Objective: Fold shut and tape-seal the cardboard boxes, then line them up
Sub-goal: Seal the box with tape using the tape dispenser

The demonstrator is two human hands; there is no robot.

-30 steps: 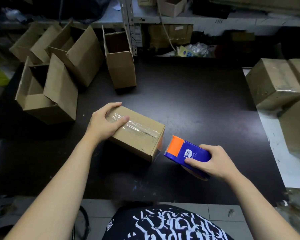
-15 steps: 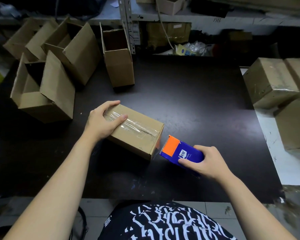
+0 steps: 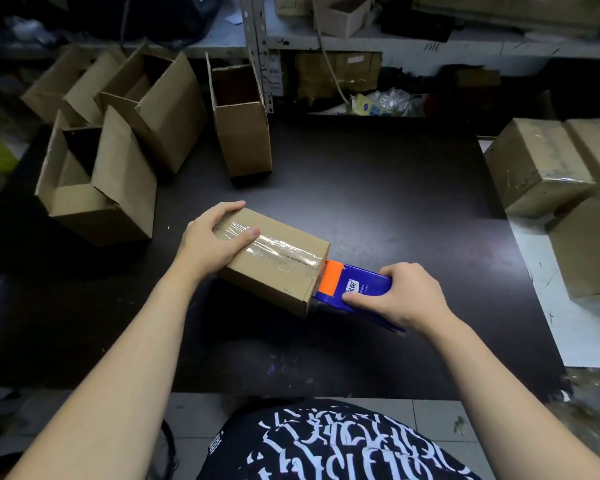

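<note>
A small closed cardboard box [image 3: 278,271] lies on the dark table [image 3: 378,202], with clear tape running along its top seam. My left hand [image 3: 212,239] grips the box's far left end, thumb on the tape. My right hand [image 3: 402,296] holds a blue and orange tape dispenser [image 3: 354,285], whose orange end presses against the box's right end face. Several open boxes [image 3: 97,181] stand at the back left, and one open box [image 3: 241,116] stands upright behind the middle.
Sealed boxes [image 3: 541,168] are stacked at the right on a white surface [image 3: 586,327]. A metal shelf [image 3: 361,43] with boxes and clutter runs along the back. The table's front edge is close to my body.
My right hand has pushed the tape dispenser left and up until its orange end meets the box's right end. My left hand has kept its hold on the box.
</note>
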